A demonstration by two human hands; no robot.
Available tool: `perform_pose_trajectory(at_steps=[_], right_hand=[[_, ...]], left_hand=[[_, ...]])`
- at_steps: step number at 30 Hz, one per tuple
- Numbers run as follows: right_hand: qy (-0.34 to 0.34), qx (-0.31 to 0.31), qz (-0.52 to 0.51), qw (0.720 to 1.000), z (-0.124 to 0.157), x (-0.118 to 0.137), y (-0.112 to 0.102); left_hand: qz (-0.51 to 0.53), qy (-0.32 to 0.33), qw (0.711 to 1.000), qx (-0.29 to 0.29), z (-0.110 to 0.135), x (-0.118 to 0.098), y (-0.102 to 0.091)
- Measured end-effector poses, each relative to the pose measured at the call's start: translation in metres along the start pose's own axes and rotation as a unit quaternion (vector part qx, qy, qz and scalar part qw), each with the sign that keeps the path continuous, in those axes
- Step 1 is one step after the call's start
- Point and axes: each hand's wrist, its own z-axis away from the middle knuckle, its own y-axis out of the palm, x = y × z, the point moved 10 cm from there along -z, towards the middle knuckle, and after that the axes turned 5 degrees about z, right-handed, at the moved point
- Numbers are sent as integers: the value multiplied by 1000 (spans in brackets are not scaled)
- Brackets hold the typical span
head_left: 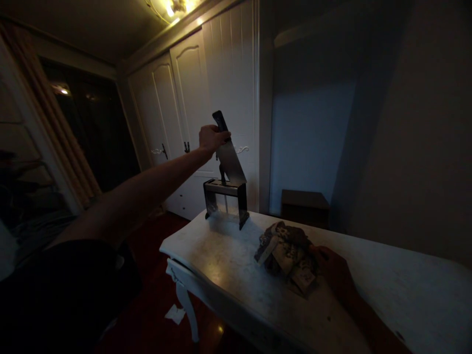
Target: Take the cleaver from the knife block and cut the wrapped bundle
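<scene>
My left grip [212,139] holds the broad-bladed knife [234,163] tilted at the stand's [242,201] top; slipping fingers could drop it. Nearer me than the stand, my right grip [330,263] pinches the crumpled cloth [285,248].

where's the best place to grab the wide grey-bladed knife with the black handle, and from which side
Likely best by the black handle, coming from above and left: it points up, clear of the black-framed rack, while the wide grey metal blade slants down and right towards the rack. The left hand grips near the handle's base.
</scene>
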Motion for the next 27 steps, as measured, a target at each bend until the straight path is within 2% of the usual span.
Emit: perform_pose_trajectory(at_steps=[3,7,11,14,17,20,25,27], right_hand=[[-10,1,1,1000,1,3,-1],[-26,-22,-14,999,0,1,-3],[-17,-79,25,996,-8,-20,-5],[7,-67,94,993,-13,-35,1],[21,-10,126,992,-13,-37,8],[1,24,84,996,-10,-26,8],[25,-43,-11,999,-12,-22,-14],[38,-57,-56,996,-13,-24,-17]], left_hand=[[34,-15,999,19,16,-7,10],[95,-49,992,60,42,-7,34],[164,-83,977,105,76,-3,65],[214,-121,962,115,106,6,84],[280,-165,941,95,139,23,99],[349,-205,913,53,175,48,110],[422,-269,865,-34,236,92,113],[437,-289,850,-48,256,104,114]])
